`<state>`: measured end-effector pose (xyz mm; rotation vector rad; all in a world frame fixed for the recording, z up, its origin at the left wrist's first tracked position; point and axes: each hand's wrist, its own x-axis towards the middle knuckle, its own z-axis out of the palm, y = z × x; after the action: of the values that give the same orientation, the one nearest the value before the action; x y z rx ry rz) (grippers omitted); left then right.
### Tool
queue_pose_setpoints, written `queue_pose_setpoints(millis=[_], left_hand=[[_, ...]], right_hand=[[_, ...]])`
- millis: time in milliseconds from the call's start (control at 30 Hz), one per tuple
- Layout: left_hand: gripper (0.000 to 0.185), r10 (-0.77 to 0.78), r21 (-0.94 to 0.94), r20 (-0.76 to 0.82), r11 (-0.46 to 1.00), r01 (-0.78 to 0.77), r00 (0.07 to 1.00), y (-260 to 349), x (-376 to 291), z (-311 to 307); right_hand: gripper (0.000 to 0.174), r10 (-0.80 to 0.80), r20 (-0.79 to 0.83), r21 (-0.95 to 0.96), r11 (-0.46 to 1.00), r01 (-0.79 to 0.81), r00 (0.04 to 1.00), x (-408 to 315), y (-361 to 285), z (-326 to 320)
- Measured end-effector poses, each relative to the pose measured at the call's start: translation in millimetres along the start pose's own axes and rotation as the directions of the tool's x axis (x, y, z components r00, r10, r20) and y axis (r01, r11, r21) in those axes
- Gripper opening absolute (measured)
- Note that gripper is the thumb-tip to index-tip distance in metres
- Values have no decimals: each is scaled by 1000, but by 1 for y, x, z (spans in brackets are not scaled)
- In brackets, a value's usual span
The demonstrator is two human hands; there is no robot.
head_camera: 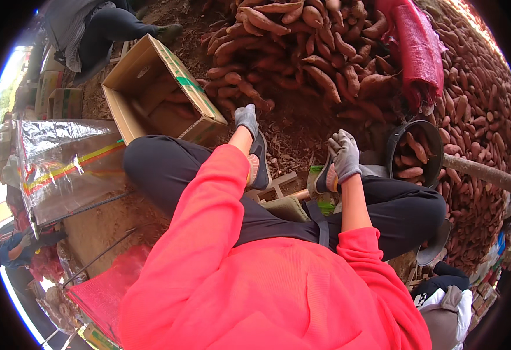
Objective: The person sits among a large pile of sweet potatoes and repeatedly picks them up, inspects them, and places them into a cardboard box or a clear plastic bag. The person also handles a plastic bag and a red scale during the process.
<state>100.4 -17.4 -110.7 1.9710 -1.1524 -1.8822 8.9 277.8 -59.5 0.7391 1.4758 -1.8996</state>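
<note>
My left hand [246,119], in a grey knit glove, reaches down over my shoe at the near edge of a heap of sweet potatoes [321,78]. Its fingertips are near a few sweet potatoes, but a hold on one cannot be made out. My right hand [344,153], gloved the same way, hovers above my other shoe with its fingers bent; nothing shows clearly in it. Left of the heap, a cardboard box [120,111] lies tilted with its opening towards me and sweet potatoes inside. A black bucket [439,175] at the right holds several sweet potatoes.
A red mesh sack [419,57] lies on the heap. Clear plastic sheeting [71,162] hangs at the left. A larger sweet potato pile [478,109] fills the far right. Co-workers are at upper left [106,30], far left [19,249] and lower right [446,302].
</note>
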Motion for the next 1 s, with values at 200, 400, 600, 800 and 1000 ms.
queue_pose_setpoints(millis=[200, 400, 600, 800, 1000], left_hand=[[79, 402, 217, -265, 910, -352, 876, 82, 64, -4], [53, 484, 616, -219, 742, -265, 847, 85, 62, 24], [33, 805, 434, 57, 512, -741, 590, -5, 0, 30], [21, 542, 44, 725, 579, -814, 426, -45, -119, 66], [57, 276, 284, -223, 936, -208, 935, -5, -1, 58]], right_hand=[[21, 92, 8, -194, 977, -88, 996, 0, 15, 16], [24, 148, 86, -293, 949, -117, 985, 10, 31, 24], [36, 255, 170, -273, 941, -203, 952, 20, 42, 61], [28, 329, 474, 249, 840, -483, 817, 76, 49, 31], [39, 253, 123, 353, 892, -281, 960, 31, 21, 64]])
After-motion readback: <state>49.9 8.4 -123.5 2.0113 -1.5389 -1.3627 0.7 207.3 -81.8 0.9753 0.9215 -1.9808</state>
